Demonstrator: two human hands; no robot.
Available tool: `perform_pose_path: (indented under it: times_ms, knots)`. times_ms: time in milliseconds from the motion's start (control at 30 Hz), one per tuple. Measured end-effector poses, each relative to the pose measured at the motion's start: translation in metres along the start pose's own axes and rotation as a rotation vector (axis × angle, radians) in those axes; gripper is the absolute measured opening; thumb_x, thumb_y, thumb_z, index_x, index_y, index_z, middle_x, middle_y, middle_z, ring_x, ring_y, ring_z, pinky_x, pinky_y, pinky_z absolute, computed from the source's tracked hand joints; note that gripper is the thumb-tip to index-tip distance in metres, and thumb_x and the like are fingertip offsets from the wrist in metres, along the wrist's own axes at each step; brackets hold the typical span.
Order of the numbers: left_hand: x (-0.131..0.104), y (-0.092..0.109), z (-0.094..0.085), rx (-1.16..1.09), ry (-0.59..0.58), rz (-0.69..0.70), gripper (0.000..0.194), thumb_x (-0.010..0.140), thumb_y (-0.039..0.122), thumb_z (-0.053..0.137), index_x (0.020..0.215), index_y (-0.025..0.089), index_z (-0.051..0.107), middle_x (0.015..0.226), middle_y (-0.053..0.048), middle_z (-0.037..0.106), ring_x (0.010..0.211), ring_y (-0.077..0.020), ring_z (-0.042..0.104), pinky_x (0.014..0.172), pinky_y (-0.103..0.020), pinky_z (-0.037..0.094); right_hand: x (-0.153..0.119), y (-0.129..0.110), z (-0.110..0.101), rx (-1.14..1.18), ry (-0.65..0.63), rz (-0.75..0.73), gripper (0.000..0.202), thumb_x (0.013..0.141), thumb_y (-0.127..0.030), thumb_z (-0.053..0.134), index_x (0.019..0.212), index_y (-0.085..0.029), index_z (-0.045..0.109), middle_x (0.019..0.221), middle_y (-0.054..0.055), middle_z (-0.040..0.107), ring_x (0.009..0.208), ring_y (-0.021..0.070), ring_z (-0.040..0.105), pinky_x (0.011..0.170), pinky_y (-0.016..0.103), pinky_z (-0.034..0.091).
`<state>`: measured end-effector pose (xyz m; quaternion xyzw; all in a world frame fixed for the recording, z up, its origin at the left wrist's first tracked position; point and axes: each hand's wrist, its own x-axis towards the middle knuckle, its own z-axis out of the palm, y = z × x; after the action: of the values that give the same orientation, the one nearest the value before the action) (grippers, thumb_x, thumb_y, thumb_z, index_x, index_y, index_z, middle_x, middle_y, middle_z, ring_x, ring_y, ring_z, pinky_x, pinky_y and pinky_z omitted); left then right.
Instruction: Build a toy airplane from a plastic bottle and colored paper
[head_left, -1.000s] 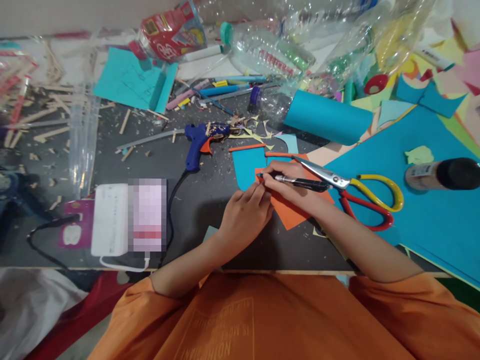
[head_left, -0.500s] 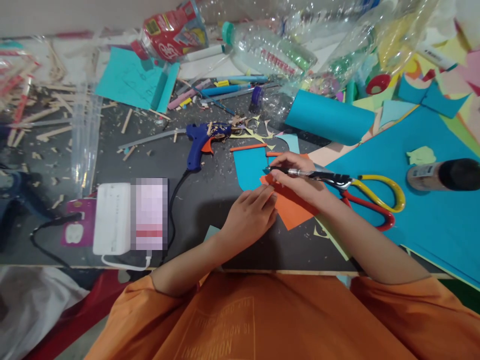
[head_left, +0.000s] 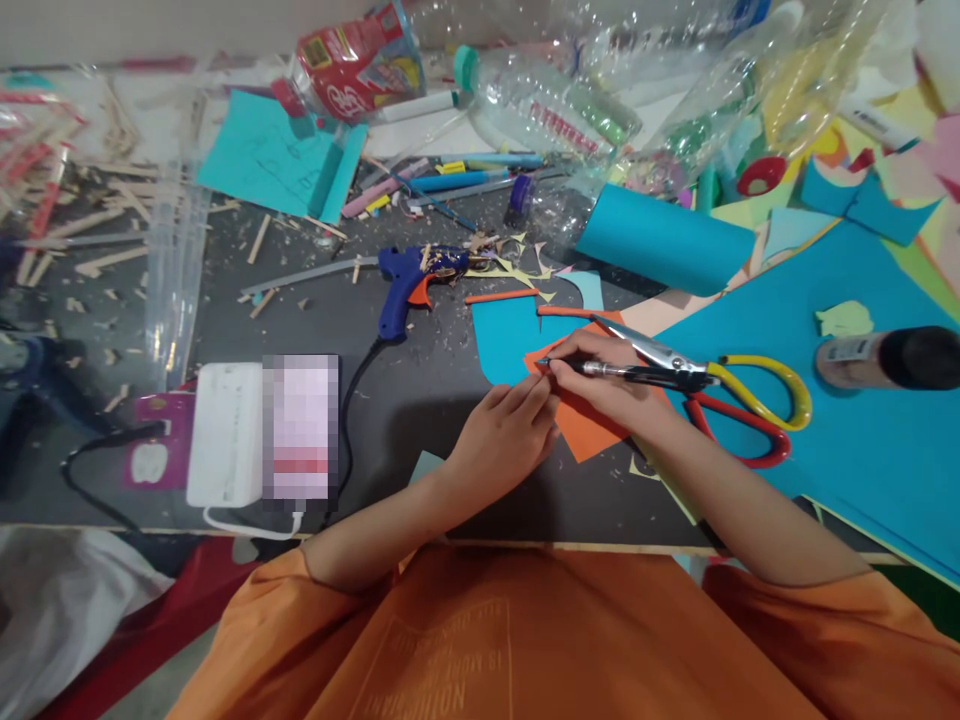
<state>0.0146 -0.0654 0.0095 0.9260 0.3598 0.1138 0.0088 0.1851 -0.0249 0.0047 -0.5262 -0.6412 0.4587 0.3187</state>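
Note:
My right hand (head_left: 607,380) is closed around a dark pen (head_left: 596,369), its tip at the upper left part of an orange piece of paper (head_left: 589,430). My left hand (head_left: 506,430) lies with its fingers stretched flat at the left edge of that paper. Partly under the orange paper is a blue piece of paper (head_left: 501,335) with thin orange strips (head_left: 502,297) along its top. Scissors (head_left: 761,380) with one yellow and one red handle lie just right of my right hand, blades behind it.
A blue glue gun (head_left: 401,290) lies left of the papers, its cord running toward a phone (head_left: 300,425) and a white power bank (head_left: 225,435). Plastic bottles (head_left: 540,105) line the back. At right, a black-capped bottle (head_left: 885,358) lies on a big blue sheet (head_left: 847,440).
My right hand with the pen has shifted slightly down and right, uncovering more of the scissor blades. My left hand stays at the paper's edge. The view has moved a little.

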Motion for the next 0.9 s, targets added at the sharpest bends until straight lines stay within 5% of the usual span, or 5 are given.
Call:
perform_pose_path:
  times_ms: [333,900]
  knots:
    - [-0.0001,-0.0010,0.0015,-0.032,-0.029,-0.004,0.027,0.094,0.022,0.045,0.108,0.009,0.064,0.111,-0.013,0.071,0.100,-0.0198,0.068,0.086,-0.031,0.053,0.0021,-0.0068,-0.0032,-0.005,-0.109,-0.014,0.015,0.085,-0.030,0.058,0.072,-0.024,0.061,0.076,0.003,0.070,0.076,0.0201,0.067,0.066,0.033,0.050]
    - [0.0011,0.0010,0.0001,-0.032,-0.030,-0.032,0.026,0.092,0.021,0.049,0.109,0.009,0.064,0.114,-0.012,0.071,0.099,-0.0211,0.068,0.084,-0.032,0.053,0.0003,-0.0055,-0.0015,-0.031,-0.069,0.006,0.020,0.087,-0.034,0.058,0.071,-0.023,0.062,0.079,0.004,0.070,0.079,0.0205,0.067,0.071,0.033,0.051]
